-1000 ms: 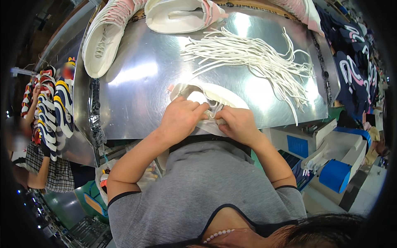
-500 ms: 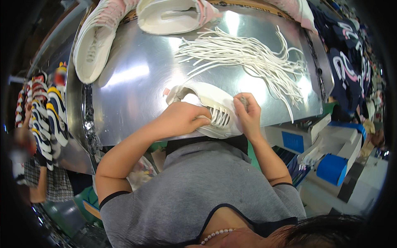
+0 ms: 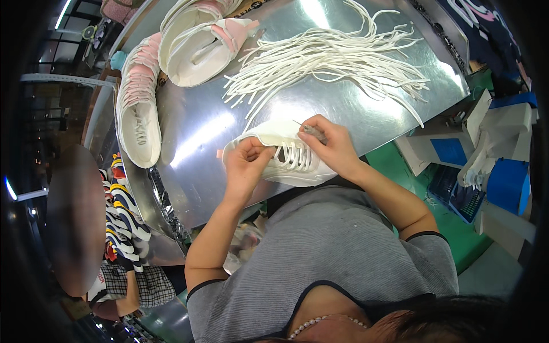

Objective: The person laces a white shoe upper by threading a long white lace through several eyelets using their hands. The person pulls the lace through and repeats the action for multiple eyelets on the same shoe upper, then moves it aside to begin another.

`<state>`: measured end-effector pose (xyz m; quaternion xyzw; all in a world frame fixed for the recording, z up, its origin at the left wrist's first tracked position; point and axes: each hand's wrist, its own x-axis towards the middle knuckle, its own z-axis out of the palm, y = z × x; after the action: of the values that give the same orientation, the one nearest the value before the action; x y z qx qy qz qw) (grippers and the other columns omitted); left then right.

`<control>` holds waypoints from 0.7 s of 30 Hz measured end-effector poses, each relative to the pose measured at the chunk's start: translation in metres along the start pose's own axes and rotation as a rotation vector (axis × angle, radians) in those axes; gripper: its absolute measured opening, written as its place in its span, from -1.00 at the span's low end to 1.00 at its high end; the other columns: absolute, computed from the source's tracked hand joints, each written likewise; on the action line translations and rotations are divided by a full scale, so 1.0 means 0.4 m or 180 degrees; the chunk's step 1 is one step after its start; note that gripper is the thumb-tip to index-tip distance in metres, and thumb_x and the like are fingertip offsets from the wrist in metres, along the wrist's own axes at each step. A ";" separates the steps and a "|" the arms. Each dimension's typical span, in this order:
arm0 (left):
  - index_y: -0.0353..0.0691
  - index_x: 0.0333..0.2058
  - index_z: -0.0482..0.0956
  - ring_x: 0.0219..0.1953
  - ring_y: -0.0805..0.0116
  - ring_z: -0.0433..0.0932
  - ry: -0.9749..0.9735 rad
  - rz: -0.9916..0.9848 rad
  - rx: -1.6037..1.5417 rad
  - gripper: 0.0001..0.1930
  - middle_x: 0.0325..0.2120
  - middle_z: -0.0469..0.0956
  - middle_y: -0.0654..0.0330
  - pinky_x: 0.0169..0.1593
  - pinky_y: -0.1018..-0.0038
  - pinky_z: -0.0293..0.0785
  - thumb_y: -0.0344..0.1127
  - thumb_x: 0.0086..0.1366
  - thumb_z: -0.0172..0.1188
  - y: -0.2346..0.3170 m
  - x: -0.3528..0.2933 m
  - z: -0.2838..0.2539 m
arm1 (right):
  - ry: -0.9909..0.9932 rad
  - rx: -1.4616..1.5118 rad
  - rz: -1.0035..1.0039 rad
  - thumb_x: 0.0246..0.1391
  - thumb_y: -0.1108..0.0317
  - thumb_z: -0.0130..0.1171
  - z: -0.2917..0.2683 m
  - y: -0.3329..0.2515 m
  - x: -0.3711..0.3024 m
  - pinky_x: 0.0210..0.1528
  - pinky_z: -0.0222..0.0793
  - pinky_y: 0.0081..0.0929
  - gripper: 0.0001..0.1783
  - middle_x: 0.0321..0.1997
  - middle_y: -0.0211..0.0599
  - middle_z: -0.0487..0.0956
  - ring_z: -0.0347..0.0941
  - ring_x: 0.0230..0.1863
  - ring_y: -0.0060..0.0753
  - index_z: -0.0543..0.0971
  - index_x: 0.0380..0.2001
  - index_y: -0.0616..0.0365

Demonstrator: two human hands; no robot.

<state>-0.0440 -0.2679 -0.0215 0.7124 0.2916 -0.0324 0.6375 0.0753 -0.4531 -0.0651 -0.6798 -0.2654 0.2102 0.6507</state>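
Note:
A white sneaker (image 3: 317, 172) lies on its side on the metal tabletop close to my body, with its pink heel tab at the left. White laces cross over its eyelets. My left hand (image 3: 247, 163) is at the shoe opening, thumb and fingers pinched together at the edge by the upper eyelets; whether a lace end is also between them is hidden. In my right hand (image 3: 331, 143) is a small pointed tool (image 3: 313, 134) with a greyish handle. Its thin metal tip points left over the far side of the sneaker, above the laces.
A loose bundle of white shoelaces (image 3: 331, 54) lies beyond the sneaker. White and pink shoes (image 3: 143, 123) stand at the far left. Grey and blue equipment (image 3: 506, 186) is at the right. Another person in a checked garment (image 3: 146, 286) is at the left beside several colourful shoes (image 3: 123, 211).
The view has turned. My left hand has gone from lying across the shoe to pinching at its opening. My right hand has moved from the toe end to the laces' far side, tool still held.

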 end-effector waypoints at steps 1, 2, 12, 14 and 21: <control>-0.40 -0.04 0.52 -0.26 0.49 0.63 -0.0035 -0.0038 0.0063 -0.72 -0.31 0.70 0.17 -0.09 0.54 0.50 -0.47 0.30 0.26 0.002 0.001 -0.001 | -0.0016 0.0041 0.0051 0.23 0.32 0.22 -0.001 0.000 0.000 -0.37 0.40 -0.53 -0.81 -0.45 -0.25 0.64 0.53 -0.46 -0.50 0.55 -0.20 0.23; -0.40 -0.02 0.51 -0.21 0.47 0.62 0.0049 0.0296 0.0395 -0.72 -0.26 0.68 0.15 -0.07 0.52 0.51 -0.48 0.31 0.25 0.002 -0.004 0.002 | -0.0020 0.0033 0.0047 0.23 0.33 0.23 -0.005 -0.001 0.001 -0.36 0.38 -0.57 -0.80 -0.42 -0.30 0.63 0.50 -0.43 -0.57 0.55 -0.19 0.24; -0.37 0.25 0.23 0.01 0.25 0.53 0.1445 0.0302 -0.1113 -0.47 0.20 0.33 -0.04 0.06 0.37 0.48 -0.51 0.36 0.19 -0.163 -0.212 0.056 | 0.0038 0.1286 0.0871 0.29 0.30 0.17 0.002 0.030 0.031 -0.43 0.20 -0.68 -0.82 -0.48 -0.56 0.43 0.25 -0.48 -0.76 0.54 -0.23 0.20; -0.37 0.25 0.23 -0.08 0.29 0.52 0.0845 -0.0135 -0.2348 -0.47 0.14 0.37 0.00 0.00 0.38 0.49 -0.48 0.37 0.19 -0.136 -0.195 0.024 | -0.0150 0.1458 0.1068 0.30 0.30 0.15 0.027 0.014 0.047 -0.45 0.12 -0.74 -0.85 -0.45 -0.62 0.40 0.21 -0.48 -0.81 0.53 -0.20 0.14; -0.31 0.01 0.52 -0.12 0.40 0.60 0.0931 0.1084 -0.1960 -0.71 -0.13 0.63 0.20 0.02 0.43 0.52 -0.44 0.33 0.25 -0.027 -0.129 -0.155 | -0.1192 0.1440 0.1363 0.33 0.23 0.15 0.187 -0.037 0.108 -0.52 0.03 -0.74 -0.80 -0.48 -0.62 0.39 0.19 -0.53 -0.82 0.51 -0.15 0.14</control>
<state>-0.1117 -0.2294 0.0020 0.5228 0.2531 0.2651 0.7696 0.0599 -0.3678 -0.0525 -0.5085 -0.1783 0.5159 0.6659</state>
